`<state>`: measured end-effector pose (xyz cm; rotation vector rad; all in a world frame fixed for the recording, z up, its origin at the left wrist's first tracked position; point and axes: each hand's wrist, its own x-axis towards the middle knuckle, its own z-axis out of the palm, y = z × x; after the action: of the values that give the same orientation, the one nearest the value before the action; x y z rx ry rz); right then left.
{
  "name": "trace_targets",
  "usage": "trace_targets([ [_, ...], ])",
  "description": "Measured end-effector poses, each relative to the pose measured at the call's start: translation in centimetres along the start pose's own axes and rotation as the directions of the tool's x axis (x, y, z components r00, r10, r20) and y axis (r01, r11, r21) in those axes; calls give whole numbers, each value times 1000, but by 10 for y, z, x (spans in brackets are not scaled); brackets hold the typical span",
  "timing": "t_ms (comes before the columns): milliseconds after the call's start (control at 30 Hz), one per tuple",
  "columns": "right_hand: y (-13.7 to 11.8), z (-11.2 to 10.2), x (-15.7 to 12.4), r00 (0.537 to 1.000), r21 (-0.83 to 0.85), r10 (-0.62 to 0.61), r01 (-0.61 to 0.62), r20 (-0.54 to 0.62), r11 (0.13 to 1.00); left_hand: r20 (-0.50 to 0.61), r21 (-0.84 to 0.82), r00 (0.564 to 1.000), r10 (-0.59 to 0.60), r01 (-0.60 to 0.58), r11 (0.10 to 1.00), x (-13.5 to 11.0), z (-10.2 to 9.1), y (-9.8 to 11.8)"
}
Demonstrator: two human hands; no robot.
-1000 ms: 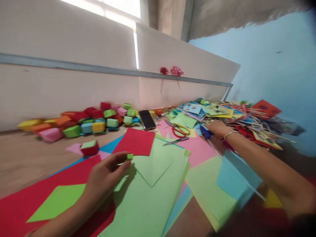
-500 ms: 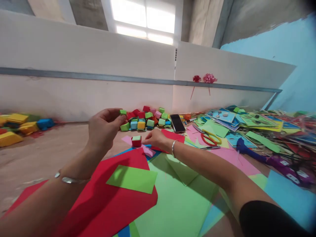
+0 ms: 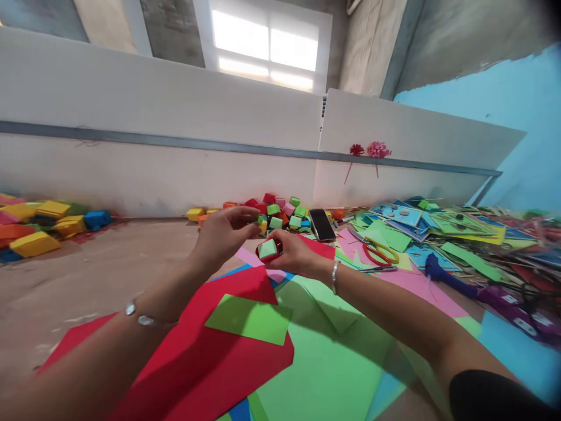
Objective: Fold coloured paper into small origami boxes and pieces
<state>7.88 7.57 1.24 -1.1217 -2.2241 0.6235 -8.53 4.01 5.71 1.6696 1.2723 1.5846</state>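
My right hand (image 3: pixel 294 252) is closed on a small red paper box (image 3: pixel 267 250) with a pale green top, lifted just above the sheets. To its left my left hand (image 3: pixel 225 234) pinches a small green paper piece (image 3: pixel 259 220) between thumb and fingertips, largely hidden by the fingers. Both hands are close together but apart. Beneath them lie a large red sheet (image 3: pixel 210 374), a light green sheet (image 3: pixel 328 362) and a smaller bright green rectangle (image 3: pixel 249 319).
Behind my hands, several coloured paper cubes (image 3: pixel 276 223) are heaped by a phone (image 3: pixel 322 225). Scissors (image 3: pixel 380 251), a purple glue gun (image 3: pixel 504 301) and piled cards (image 3: pixel 397 214) lie right. Yellow and blue blocks (image 3: pixel 37 244) sit far left, against the white partition (image 3: pixel 175 181).
My right hand has taken hold of the red box and raised it from the sheets. My left hand has moved right, toward it, with the green piece. The view has shifted slightly.
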Motion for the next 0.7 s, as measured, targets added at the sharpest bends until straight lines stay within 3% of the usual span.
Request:
trace_targets([
  [67, 1, -16, -28, 1000, 51, -24, 24, -6, 998, 89, 97, 996, 28, -36, 995, -9, 4, 1],
  [167, 9, -25, -65, 971, 43, -92, 104, -222, 994, 168, 215, 979, 117, -152, 965, -24, 14, 3],
  [333, 30, -5, -94, 900, 68, -70, 109, -430, 992, 231, 341, 925, 301, -367, 866, -47, 41, 5],
  [467, 40, 9, -97, 905, 93, -55, 103, -422, 990, 180, 396, 880, 439, -474, 787, -62, 55, -1],
  [600, 39, 10, -99, 919, 139, -17, 78, -393, 987, 108, 457, 823, 558, -539, 707, -76, 56, -7],
  [700, 37, 10, -100, 915, 184, 16, 64, -402, 981, 119, 448, 826, 551, -540, 712, -82, 56, -12],
])
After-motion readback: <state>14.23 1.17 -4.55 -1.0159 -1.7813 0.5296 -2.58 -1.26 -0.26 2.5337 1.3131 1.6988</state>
